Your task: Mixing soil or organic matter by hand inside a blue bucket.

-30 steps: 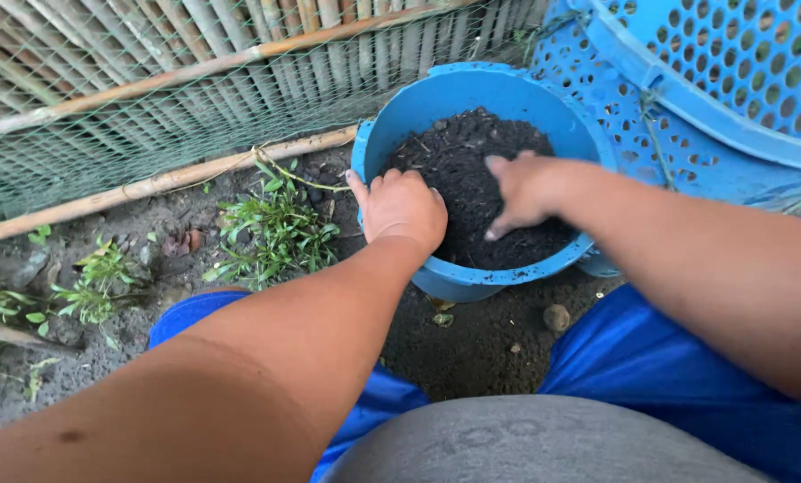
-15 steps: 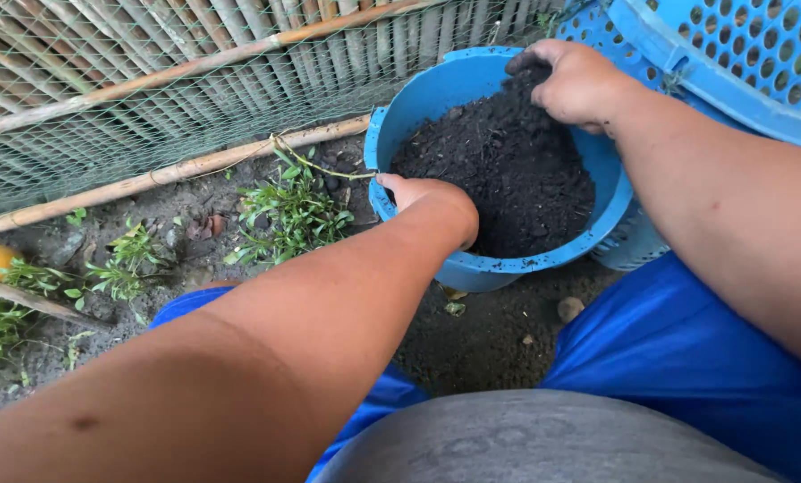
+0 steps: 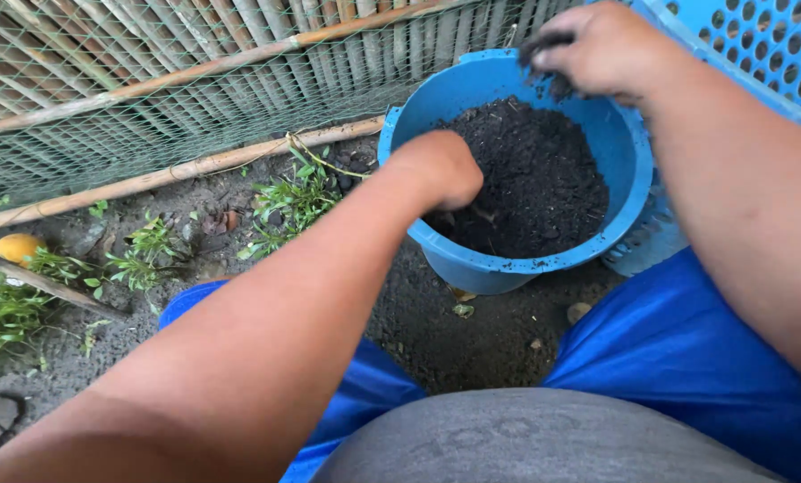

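Head view: the left hand is reaching into the blue bucket, its fingers curled down into the dark soil at the near left side; whether they are gripping any soil cannot be told. The right hand is hovering over the far rim, fingers pinched closed on a clump of soil. The bucket is standing on bare ground, touching a blue perforated crate. Green weeds are growing just beside a mesh fence.
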